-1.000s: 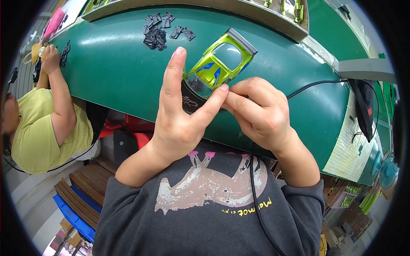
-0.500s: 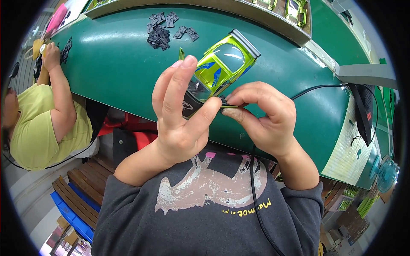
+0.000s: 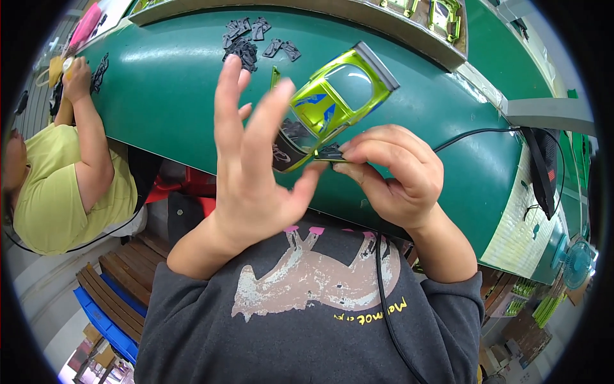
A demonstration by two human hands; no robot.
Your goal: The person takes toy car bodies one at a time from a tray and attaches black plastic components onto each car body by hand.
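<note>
A shiny green toy car body point(image 3: 314, 110) with blue markings and a grey rear spoiler is tilted above the green table, its doors swung out. My right hand point(image 3: 400, 171) pinches the near door, where a small black plastic part point(image 3: 331, 152) lies against the panel; the fingers hide some of it. My left hand point(image 3: 251, 168) is spread open in front of the car, its fingers raised and slightly blurred. Its thumb is close to the near door; whether it touches is unclear. Past my left fingertips lies a pile of small black plastic parts point(image 3: 242, 54).
A long tray point(image 3: 300, 9) holding green car bodies runs along the table's point(image 3: 166, 83) far edge. On the left a co-worker in a yellow shirt point(image 3: 70, 185) handles something. A black cable point(image 3: 470, 134) crosses on the right, near a small fan point(image 3: 577, 264).
My left hand has let go near the door and drawn back to the left, fingers spreading. The car has tipped slightly, and more of the black part shows.
</note>
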